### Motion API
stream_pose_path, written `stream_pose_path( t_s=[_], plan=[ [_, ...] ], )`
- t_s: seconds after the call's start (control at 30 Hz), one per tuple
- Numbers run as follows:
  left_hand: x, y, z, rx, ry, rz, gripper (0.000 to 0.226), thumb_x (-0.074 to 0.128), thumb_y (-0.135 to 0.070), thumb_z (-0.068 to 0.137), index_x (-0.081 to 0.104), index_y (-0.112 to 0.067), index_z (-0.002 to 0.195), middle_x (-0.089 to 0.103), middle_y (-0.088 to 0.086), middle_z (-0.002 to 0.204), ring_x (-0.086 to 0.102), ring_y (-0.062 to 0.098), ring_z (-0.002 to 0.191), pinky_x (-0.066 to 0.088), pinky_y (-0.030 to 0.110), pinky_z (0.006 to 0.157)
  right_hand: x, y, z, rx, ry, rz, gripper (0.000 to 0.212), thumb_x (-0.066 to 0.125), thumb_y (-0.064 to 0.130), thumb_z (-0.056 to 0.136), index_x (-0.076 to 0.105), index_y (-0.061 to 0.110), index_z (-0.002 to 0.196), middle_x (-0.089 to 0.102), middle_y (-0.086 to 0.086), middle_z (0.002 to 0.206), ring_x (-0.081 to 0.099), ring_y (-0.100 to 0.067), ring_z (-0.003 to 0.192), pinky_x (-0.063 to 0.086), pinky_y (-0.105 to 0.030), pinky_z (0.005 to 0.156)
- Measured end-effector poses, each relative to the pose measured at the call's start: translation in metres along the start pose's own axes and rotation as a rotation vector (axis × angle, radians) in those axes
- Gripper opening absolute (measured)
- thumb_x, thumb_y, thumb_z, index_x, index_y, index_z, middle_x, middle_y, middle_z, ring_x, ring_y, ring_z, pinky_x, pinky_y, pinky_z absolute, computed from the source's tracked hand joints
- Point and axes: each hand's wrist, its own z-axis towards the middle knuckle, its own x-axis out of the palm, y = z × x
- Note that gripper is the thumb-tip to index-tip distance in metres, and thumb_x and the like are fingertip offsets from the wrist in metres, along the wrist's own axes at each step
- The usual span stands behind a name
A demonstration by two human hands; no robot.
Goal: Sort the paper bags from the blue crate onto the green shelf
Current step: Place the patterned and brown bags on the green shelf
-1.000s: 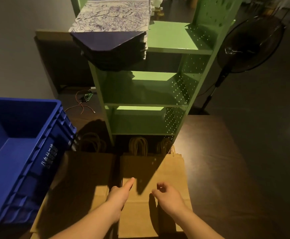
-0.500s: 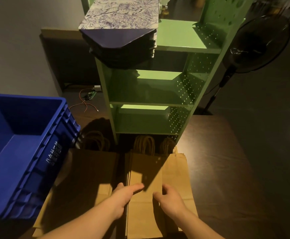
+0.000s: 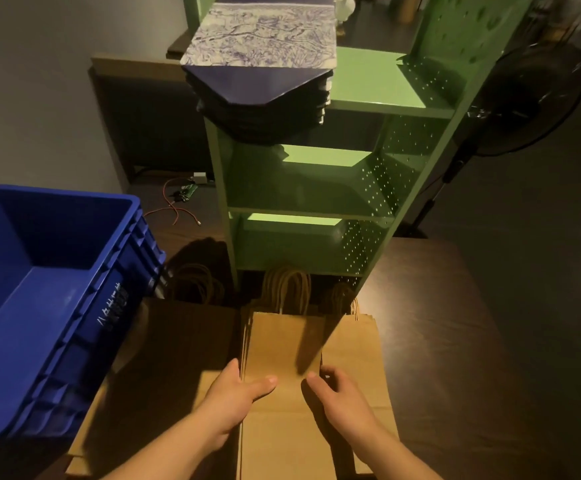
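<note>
I see brown paper bags point(image 3: 282, 355), a blue crate point(image 3: 50, 306), a green shelf point(image 3: 368, 81), and navy bags point(image 3: 261, 64) with white-and-blue print

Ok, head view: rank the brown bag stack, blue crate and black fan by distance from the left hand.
From the left hand:
1. Brown bag stack, touching it, centre.
2. Blue crate, to the left.
3. Black fan, far upper right.
</note>
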Motion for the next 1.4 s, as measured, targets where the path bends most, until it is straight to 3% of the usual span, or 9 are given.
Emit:
stream_pose_path(
  t_s=[0.07, 0.27, 0.43, 0.63, 0.73, 0.83, 1.07, 1.2, 1.4],
  plan=[
    [-0.011, 0.006, 0.001, 0.01, 0.003, -0.008, 0.129, 0.088, -0.079, 0.042, 0.043, -0.025, 0.15, 0.06, -0.002, 0.144, 0.058, 0.023, 0.131, 0.046, 0.051, 0.112, 0.001, 0.005, -0.001, 0.002, 0.041, 0.097, 0.084, 0.064, 0.079, 0.07, 0.052, 0.032, 0.14, 0.061, 0.008, 0.134, 0.062, -0.013, 0.119, 0.054, -0.037, 0.102],
    [-0.015, -0.02, -0.038, 0.014, 0.113, -0.095, 0.051, 0.081, -0.036, 0.087, 0.054, -0.02, 0.127, 0.073, 0.0, 0.116, 0.07, 0.018, 0.107, 0.058, 0.039, 0.092, -0.013, 0.036, -0.026, -0.015, 0.419, 0.493, 0.04, 0.073, 0.024, 0.093, 0.06, 0.02, 0.131, 0.076, -0.004, 0.118, 0.073, -0.02, 0.107, 0.058, -0.033, 0.087],
    [-0.008, -0.042, -0.054, 0.027, 0.097, -0.304, 0.082, 0.088, -0.048, 0.058, 0.051, -0.009, 0.12, 0.065, 0.013, 0.119, 0.066, 0.03, 0.11, 0.055, 0.051, 0.098, -0.036, 0.061, -0.031, -0.055, 0.437, 0.409, 0.045, 0.076, 0.01, 0.087, 0.062, 0.018, 0.129, 0.077, -0.005, 0.114, 0.072, -0.025, 0.109, 0.055, -0.031, 0.093],
    [0.006, -0.085, -0.066, 0.117, -0.069, -0.338, 0.111, 0.063, -0.101, 0.037, 0.05, -0.016, 0.107, 0.064, 0.013, 0.114, 0.065, 0.031, 0.109, 0.052, 0.056, 0.102, -0.047, 0.087, -0.046, -0.188, 0.278, 0.335, 0.049, 0.07, 0.031, 0.062, 0.066, 0.018, 0.109, 0.069, -0.004, 0.088, 0.064, -0.02, 0.081, 0.051, -0.027, 0.065],
    [0.008, -0.101, -0.068, 0.157, -0.101, -0.292, 0.115, 0.056, -0.091, 0.054, 0.047, -0.004, 0.129, 0.062, 0.009, 0.116, 0.062, 0.027, 0.109, 0.049, 0.053, 0.106, -0.057, 0.097, -0.053, -0.257, 0.265, 0.362, 0.06, 0.081, 0.043, 0.06, 0.067, 0.02, 0.114, 0.074, -0.008, 0.1, 0.071, -0.026, 0.09, 0.058, -0.03, 0.073],
    [0.007, -0.11, -0.067, 0.206, -0.088, -0.277, 0.136, 0.054, -0.099, 0.056, 0.033, -0.006, 0.154, 0.053, 0.012, 0.146, 0.053, 0.033, 0.132, 0.042, 0.055, 0.114, -0.065, 0.115, -0.058, -0.288, 0.226, 0.419, 0.077, 0.087, 0.062, 0.059, 0.066, 0.022, 0.122, 0.073, -0.012, 0.117, 0.071, -0.034, 0.107, 0.059, -0.05, 0.094],
    [0.001, -0.117, -0.066, 0.2, -0.026, -0.476, 0.138, 0.066, -0.102, 0.043, 0.046, -0.017, 0.15, 0.065, 0.012, 0.138, 0.062, 0.04, 0.125, 0.048, 0.06, 0.108, -0.082, 0.152, -0.075, -0.359, 0.212, 0.465, 0.06, 0.081, 0.055, 0.067, 0.068, 0.024, 0.117, 0.069, -0.013, 0.12, 0.065, -0.037, 0.112, 0.059, -0.041, 0.085],
    [-0.001, -0.119, -0.081, 0.214, 0.075, -0.57, 0.125, 0.081, -0.089, 0.037, 0.062, -0.009, 0.131, 0.075, 0.02, 0.116, 0.072, 0.044, 0.106, 0.052, 0.063, 0.101, -0.086, 0.161, -0.081, -0.374, 0.263, 0.415, 0.072, 0.082, 0.055, 0.055, 0.065, 0.023, 0.118, 0.065, -0.016, 0.118, 0.063, -0.038, 0.106, 0.058, -0.037, 0.073],
    [0.001, -0.113, -0.077, 0.207, -0.016, -0.521, 0.128, 0.074, -0.098, 0.033, 0.058, -0.015, 0.129, 0.072, 0.011, 0.121, 0.068, 0.036, 0.113, 0.051, 0.058, 0.103, -0.086, 0.162, -0.081, -0.417, 0.326, 0.415, 0.086, 0.089, 0.056, 0.041, 0.064, 0.026, 0.117, 0.069, -0.015, 0.11, 0.068, -0.035, 0.099, 0.059, -0.04, 0.072]
  ],
)
